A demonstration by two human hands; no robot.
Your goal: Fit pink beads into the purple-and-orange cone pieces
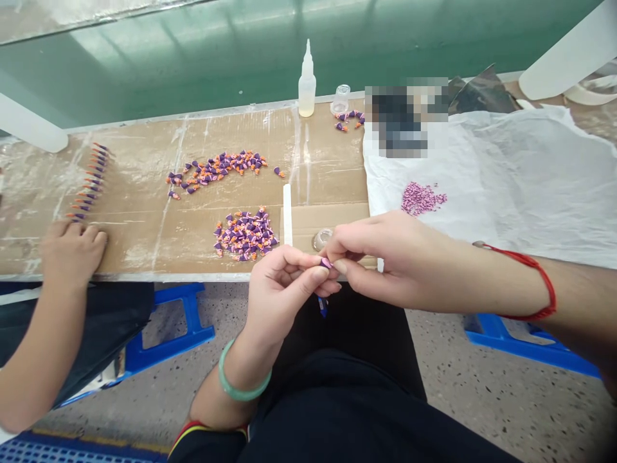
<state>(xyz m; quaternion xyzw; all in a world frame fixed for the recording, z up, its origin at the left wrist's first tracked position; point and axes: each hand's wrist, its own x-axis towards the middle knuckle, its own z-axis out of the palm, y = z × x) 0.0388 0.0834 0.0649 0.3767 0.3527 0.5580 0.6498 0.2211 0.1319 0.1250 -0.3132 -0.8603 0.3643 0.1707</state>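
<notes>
My left hand pinches a small purple-and-pink figurine between thumb and finger, just over the table's front edge. Thumb and forefinger of my right hand are closed at the figurine's right end; whether they hold a tiny part there is hidden. Below my left fingers a blue pointed thing shows, its kind unclear. Left of my hands lies a pile of purple, pink and orange figurines. Close behind my fingers sits a small clear round dish. Tiny pink pieces are heaped on white cloth.
Behind stand a squeeze bottle and a clear cup. More figurines lie mid-table, others in a row at left. A white strip lies near my hands. A co-worker's hand rests on the left.
</notes>
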